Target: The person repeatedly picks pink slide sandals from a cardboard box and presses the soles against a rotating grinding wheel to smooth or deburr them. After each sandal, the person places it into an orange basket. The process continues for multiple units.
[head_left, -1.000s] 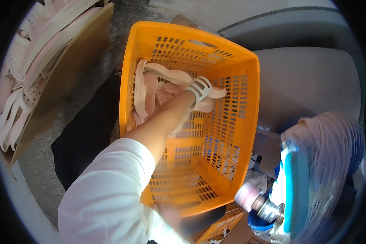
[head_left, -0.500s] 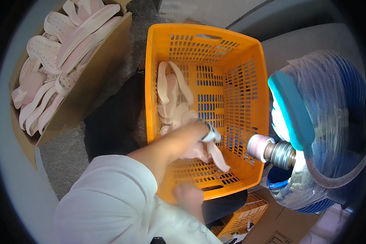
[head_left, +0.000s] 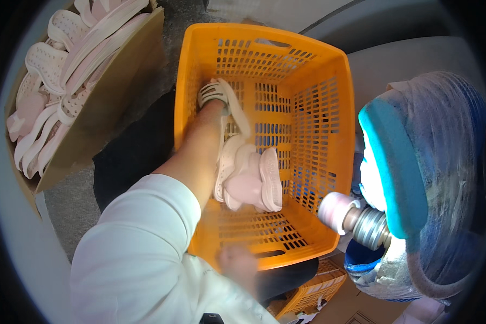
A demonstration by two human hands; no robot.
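My left arm, in a white sleeve, reaches deep into the orange plastic basket [head_left: 344,135]. At its far left end my left hand [head_left: 213,95], with whitish bands across its fingers, is curled round the end of a pale pink foam shoe [head_left: 237,110]. That shoe stands against the basket's left wall, its lower part behind my wrist. Nearer, several more pale pink foam shoes [head_left: 245,186], some with small holes, lie bunched on the basket floor. Beside the basket's near rim is my right hand [head_left: 237,262], smeared by motion; its fingers cannot be made out.
On the left a cardboard box [head_left: 119,81] holds a heap of similar pink shoes. To the right stands a plastic-wrapped bundle [head_left: 443,156] with a turquoise lamp [head_left: 394,162] and rolls of tape [head_left: 337,211]. A second orange basket [head_left: 318,289] sits below, beside a cardboard sheet [head_left: 343,308].
My left hand has moved from the near middle of the basket to its far left end. Shoes now stand grouped where it was. The view has shifted slightly; my right hand remains near the rim.
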